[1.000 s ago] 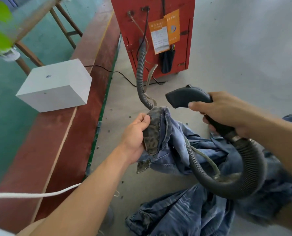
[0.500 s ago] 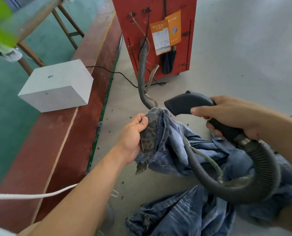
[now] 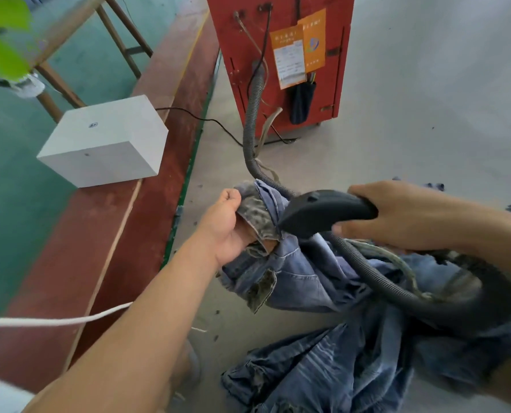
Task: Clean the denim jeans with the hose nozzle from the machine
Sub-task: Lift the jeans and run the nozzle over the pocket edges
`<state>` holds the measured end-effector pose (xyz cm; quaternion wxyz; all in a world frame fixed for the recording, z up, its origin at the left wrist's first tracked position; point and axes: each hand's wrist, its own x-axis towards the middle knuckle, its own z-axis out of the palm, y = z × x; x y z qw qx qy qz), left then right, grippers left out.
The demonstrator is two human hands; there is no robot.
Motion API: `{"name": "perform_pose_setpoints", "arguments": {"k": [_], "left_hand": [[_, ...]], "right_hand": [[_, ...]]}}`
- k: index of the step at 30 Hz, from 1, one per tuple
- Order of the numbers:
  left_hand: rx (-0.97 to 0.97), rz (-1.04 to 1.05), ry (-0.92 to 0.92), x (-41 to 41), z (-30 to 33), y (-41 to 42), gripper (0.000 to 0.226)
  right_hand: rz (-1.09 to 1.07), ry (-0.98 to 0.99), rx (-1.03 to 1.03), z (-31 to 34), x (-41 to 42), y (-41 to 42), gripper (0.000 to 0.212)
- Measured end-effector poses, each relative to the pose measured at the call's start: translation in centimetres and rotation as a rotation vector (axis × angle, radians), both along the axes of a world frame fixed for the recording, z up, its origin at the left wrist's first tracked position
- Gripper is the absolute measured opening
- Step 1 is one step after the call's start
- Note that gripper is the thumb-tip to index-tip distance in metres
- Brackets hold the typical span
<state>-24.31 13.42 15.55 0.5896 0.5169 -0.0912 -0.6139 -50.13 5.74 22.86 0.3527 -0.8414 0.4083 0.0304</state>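
Left hand (image 3: 223, 226) grips denim jeans (image 3: 302, 272) waistband; right hand (image 3: 403, 216) clasps black hose nozzle (image 3: 320, 213), tip touching waistband.

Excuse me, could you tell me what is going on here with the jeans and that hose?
A person is cleaning jeans. The left hand grips a bunched, dirty part of the denim and holds it up. The right hand holds the black nozzle, its tip against that patch. The hose runs back to the red machine.

Grey concrete floor (image 3: 412, 114), crumpled jeans (image 3: 322, 371), red machine (image 3: 278, 13)
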Motion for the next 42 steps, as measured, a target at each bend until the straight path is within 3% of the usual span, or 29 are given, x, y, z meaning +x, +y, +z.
{"name": "perform_pose_setpoints", "arguments": {"k": [3, 7, 12, 16, 21, 25, 28, 32, 37, 42], "left_hand": [[0.043, -0.017, -0.064, -0.7, -0.5, -0.2, 0.023], [0.087, 0.017, -0.116, -1.0, -0.7, -0.3, 0.023], [0.099, 0.033, -0.066, -0.8, -0.8, -0.6, 0.021], [0.133, 0.034, -0.003, -0.9, -0.5, -0.7, 0.036], [0.029, -0.014, -0.004, 0.2, 1.2, -1.2, 0.046], [0.002, -0.17, -0.115, -0.6, 1.5, -1.0, 0.053], [-0.01, -0.155, -0.186, -0.6, 1.2, -1.0, 0.042], [-0.089, -0.222, -0.271, 0.1, 2.3, -1.0, 0.051], [-0.181, -0.247, -0.17, 0.1, 4.0, -0.5, 0.075], [-0.299, -0.379, -0.02, -0.6, 3.6, -0.4, 0.081]], "right_hand": [[-0.007, -0.024, 0.0, -1.0, 1.4, 0.6, 0.022], [-0.209, -0.175, -0.056, -1.1, 2.3, 0.1, 0.022], [-0.06, -0.063, 0.069, -0.5, 1.0, 0.3, 0.019], [-0.161, -0.103, 0.088, -1.4, 2.3, 0.5, 0.03], [-0.268, -0.144, 0.019, -1.8, 2.1, 0.3, 0.038], [-0.41, -0.328, 0.126, -2.0, 1.8, 0.0, 0.037], [-0.504, -0.456, 0.143, -1.8, 1.8, -0.6, 0.04], [-0.604, -0.545, 0.275, -2.2, 1.1, -0.8, 0.035], [-0.586, -0.427, 0.299, -3.8, 2.0, -0.4, 0.042], [-0.591, -0.442, 0.248, -4.8, 5.0, -0.2, 0.037]]}}
